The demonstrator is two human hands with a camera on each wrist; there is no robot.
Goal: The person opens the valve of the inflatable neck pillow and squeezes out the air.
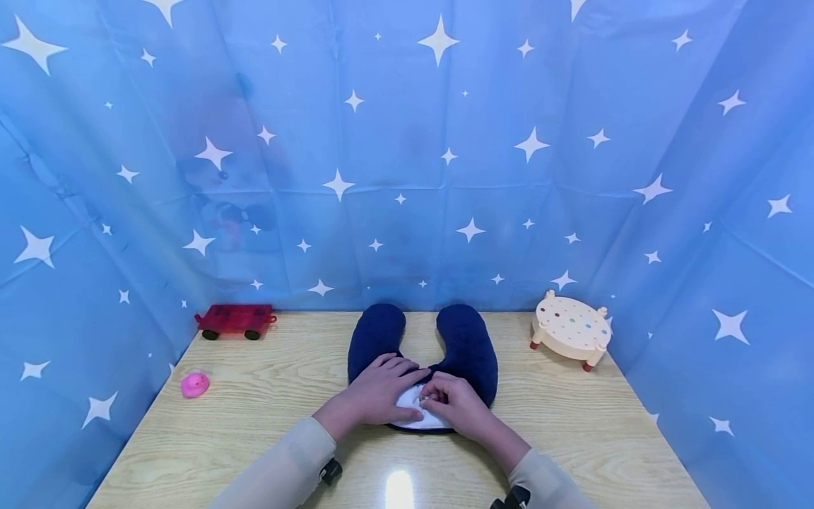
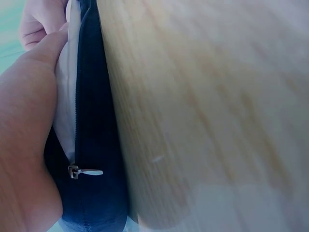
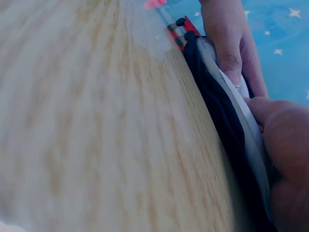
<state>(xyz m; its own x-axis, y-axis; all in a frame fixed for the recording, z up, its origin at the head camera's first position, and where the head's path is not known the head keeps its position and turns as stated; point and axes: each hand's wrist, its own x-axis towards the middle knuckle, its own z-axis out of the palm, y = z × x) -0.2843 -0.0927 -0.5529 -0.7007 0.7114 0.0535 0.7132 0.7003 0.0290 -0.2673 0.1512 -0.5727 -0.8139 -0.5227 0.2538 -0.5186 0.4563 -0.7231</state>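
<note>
A navy U-shaped neck pillow [image 1: 467,346] lies on the table with its two ends toward the back curtain. Its cover is unzipped along the near edge and shows a white inner lining [image 1: 435,422]. In the left wrist view, the metal zipper slider [image 2: 73,171] sits at one end of the opening, its pull tab sticking out. My left hand [image 1: 384,389] rests across the pillow with fingers extended, thumb over the white lining. Curled beside it, my right hand [image 1: 459,404] pinches at the white lining; its fingertips hide most of what they hold.
A red toy wagon [image 1: 234,320] stands at the back left, with a small pink toy [image 1: 194,384] in front of it. At the back right is a cream spotted toy table [image 1: 572,325] with red feet. Blue star-patterned curtains [image 1: 407,155] border the wooden table [image 1: 267,396].
</note>
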